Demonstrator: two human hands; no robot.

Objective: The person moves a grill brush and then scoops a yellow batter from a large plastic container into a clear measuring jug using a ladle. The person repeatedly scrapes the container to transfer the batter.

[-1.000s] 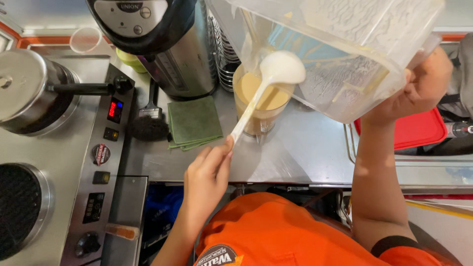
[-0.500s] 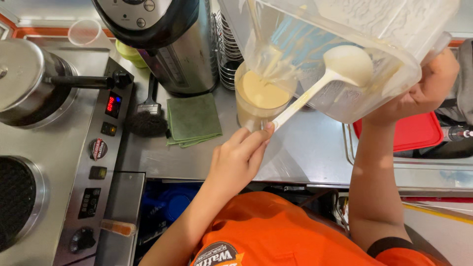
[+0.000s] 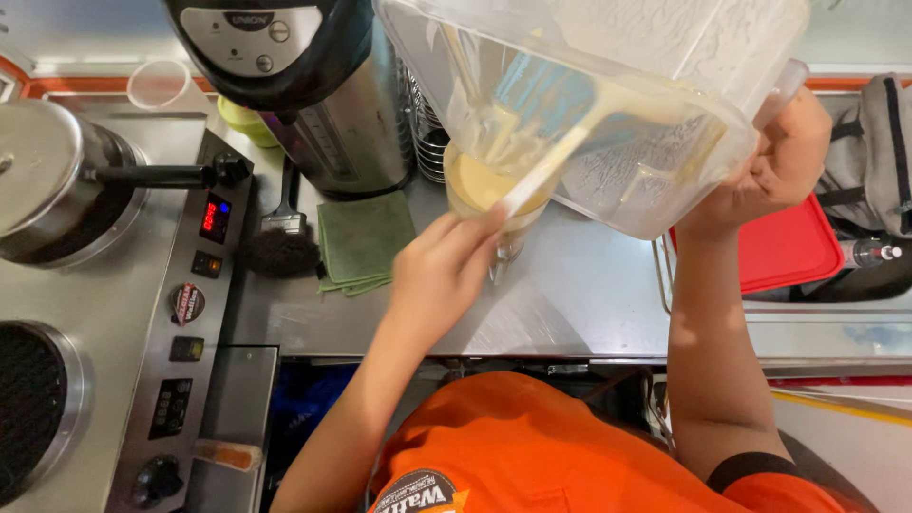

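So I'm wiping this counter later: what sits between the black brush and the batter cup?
In the head view, a folded green cloth lies on the steel counter between the black brush and the batter cup.

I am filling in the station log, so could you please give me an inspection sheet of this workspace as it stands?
Surface: steel counter, bare patch in front of the person.
Job's things: clear tub tilted over a cup of pale batter; white spatula reaching into the tub.
Clutter: folded green cloth, black brush, red tray, bottle, plastic cup.
Grippers: left hand grips the spatula handle; right hand holds the tub's edge.
Cables: nothing seen.
Surroundings: waffle iron with control panel on the left, large drinks urn behind, grey bag on the right.
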